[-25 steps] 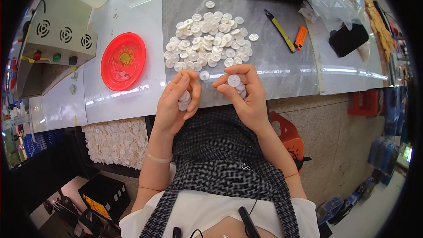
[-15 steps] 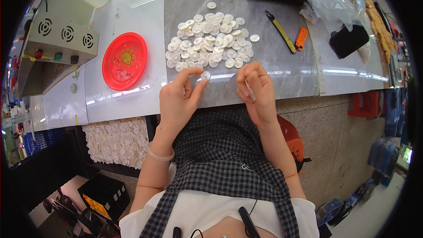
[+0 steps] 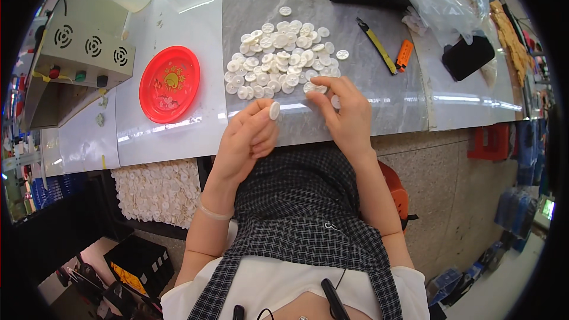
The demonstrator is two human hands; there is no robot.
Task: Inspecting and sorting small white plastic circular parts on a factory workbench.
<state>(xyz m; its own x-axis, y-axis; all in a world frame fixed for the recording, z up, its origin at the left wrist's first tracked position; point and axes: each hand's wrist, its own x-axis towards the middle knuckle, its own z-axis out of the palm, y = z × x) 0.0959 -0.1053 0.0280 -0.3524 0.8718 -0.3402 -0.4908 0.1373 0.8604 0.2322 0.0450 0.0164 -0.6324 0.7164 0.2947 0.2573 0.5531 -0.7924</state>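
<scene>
Between the thumb and forefinger of my left hand (image 3: 248, 136) is a small white plastic disc (image 3: 274, 110), tilted up on edge; the other fingers are curled in. My right hand (image 3: 351, 112) reaches to the near right edge of a heap of similar white discs (image 3: 278, 59), its thumb and forefinger pinching round one disc (image 3: 309, 87). A further white disc (image 3: 336, 101) shows under that hand's curled fingers; whether it is gripped or lies on the table, I cannot tell. The heap lies loosely spread on the grey tabletop (image 3: 379, 106).
Left of the heap is a red plate (image 3: 169, 83), beside a metal box with knobs (image 3: 89, 53). A yellow cutter (image 3: 377, 46), an orange lighter (image 3: 405, 55) and a black phone-like object (image 3: 468, 57) lie right. Below the table edge is a bin of white pieces (image 3: 157, 192).
My right hand has unfolded and moved left and forward to the heap, where it pinches a disc. My left hand has dropped slightly, turned its disc on edge and curled its fingers.
</scene>
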